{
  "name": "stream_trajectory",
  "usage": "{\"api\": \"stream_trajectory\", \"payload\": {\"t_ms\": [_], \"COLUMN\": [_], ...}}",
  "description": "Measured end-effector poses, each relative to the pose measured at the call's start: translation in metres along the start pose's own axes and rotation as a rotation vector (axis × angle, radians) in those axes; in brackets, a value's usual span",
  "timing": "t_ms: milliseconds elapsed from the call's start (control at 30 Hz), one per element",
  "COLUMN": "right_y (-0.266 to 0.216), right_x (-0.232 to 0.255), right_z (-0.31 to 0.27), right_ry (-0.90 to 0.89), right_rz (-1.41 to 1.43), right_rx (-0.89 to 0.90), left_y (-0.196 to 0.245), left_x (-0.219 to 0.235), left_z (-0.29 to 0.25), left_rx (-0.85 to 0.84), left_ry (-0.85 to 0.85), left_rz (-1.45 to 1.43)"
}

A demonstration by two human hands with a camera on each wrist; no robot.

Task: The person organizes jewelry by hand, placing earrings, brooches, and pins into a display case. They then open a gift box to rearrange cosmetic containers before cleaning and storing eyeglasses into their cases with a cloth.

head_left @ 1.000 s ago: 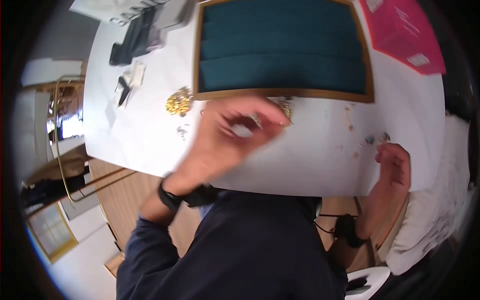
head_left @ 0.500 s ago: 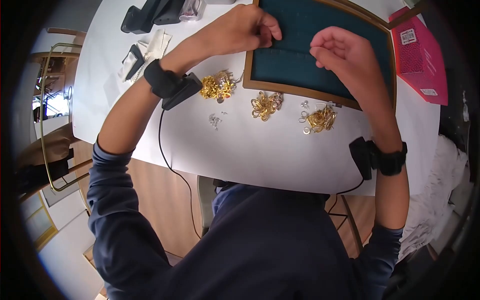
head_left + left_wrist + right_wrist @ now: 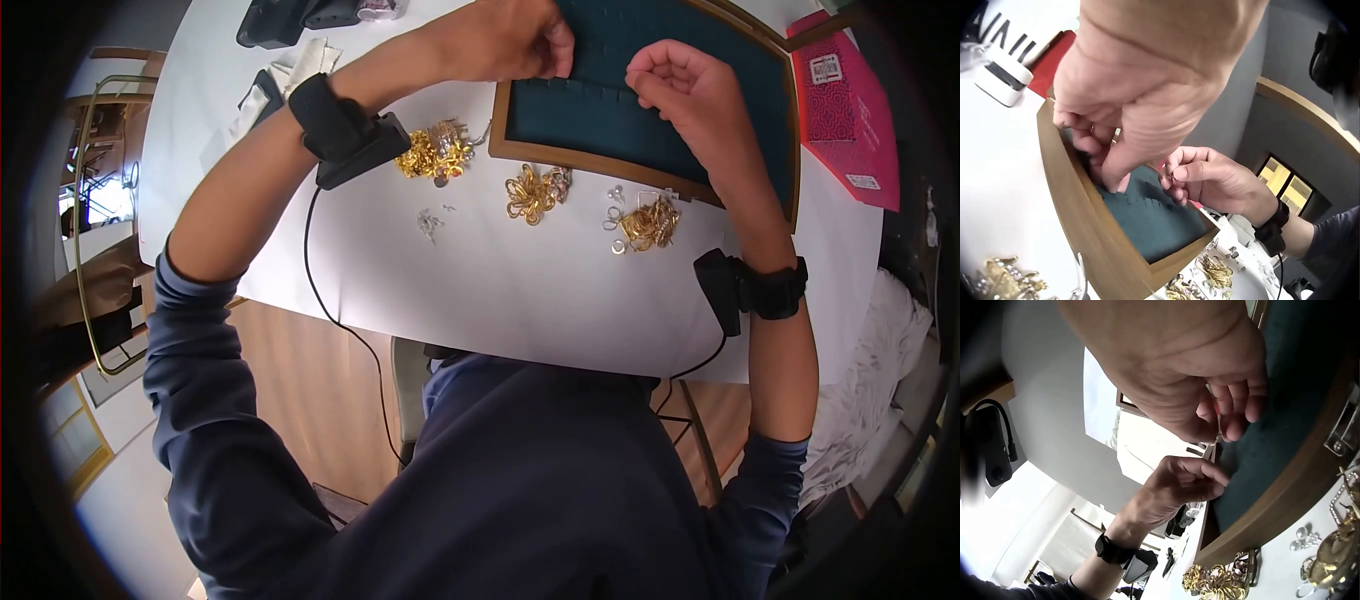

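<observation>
You are in a furnished room, whether home or shop unclear, with a white table, wood-grain floor, draped white fabric and wooden jewellery case.

Navy slvs; blk wrist straps

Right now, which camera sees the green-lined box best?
The head view: it shows the most of the green-lined box from above, though part is cut off. Left wrist shows lining and wooden rim slantwise; right wrist, some of each.
</observation>
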State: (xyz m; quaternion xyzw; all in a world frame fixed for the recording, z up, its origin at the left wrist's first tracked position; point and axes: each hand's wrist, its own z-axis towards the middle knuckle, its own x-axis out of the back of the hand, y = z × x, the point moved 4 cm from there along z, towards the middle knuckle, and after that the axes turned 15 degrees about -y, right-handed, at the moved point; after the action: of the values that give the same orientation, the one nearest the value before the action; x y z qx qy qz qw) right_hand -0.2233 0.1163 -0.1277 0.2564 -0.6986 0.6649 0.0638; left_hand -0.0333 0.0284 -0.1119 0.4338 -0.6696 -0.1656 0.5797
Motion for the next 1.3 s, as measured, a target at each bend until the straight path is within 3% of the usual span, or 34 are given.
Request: {"api": "stream_trajectory", "payload": {"t_ms": [133, 233, 333, 533, 633, 933, 1033, 1200, 1300], "right_y": [0.004, 0.006, 0.007, 0.004, 0.005, 0.006, 0.007, 0.020, 0.010], "right_x": [0.002, 0.003, 0.003, -0.001, -0.004, -0.009, -0.011, -0.013, -0.017], "right_z": [-0.002, -0.004, -0.005, -0.004, -0.002, 0.005, 0.007, 0.025, 0.035], "right_ry": [0.002, 0.017, 0.022, 0.007, -0.014, -0.048, -0.062, -0.145, -0.159], "right_rz": [0.034, 0.035, 0.031, 0.019, 0.010, 0.017, 0.030, 0.066, -0.273], "right_rx": [0.013, 0.019, 0.014, 0.016, 0.017, -0.003, -0.019, -0.008, 0.046], "left_y": [-0.009, -0.009, -0.004, -0.002, -0.021, -0.035, -0.034, -0.021, -0.024], "left_x": [0.001, 0.002, 0.001, 0.000, -0.004, -0.009, 0.000, -0.002, -0.004], "left_z": [0.001, 0.001, 0.003, 0.004, 0.007, 0.008, 0.007, 0.003, 0.002], "left_rx": [-0.055, 0.029, -0.004, 0.000, -0.047, -0.062, 0.072, 0.063, 0.076], "left_ry": [-0.022, -0.019, -0.062, -0.059, -0.110, -0.170, 0.002, -0.007, 0.023], "left_rz": [-0.263, -0.095, -0.006, -0.047, -0.329, -0.456, -0.380, -0.235, -0.253]}}
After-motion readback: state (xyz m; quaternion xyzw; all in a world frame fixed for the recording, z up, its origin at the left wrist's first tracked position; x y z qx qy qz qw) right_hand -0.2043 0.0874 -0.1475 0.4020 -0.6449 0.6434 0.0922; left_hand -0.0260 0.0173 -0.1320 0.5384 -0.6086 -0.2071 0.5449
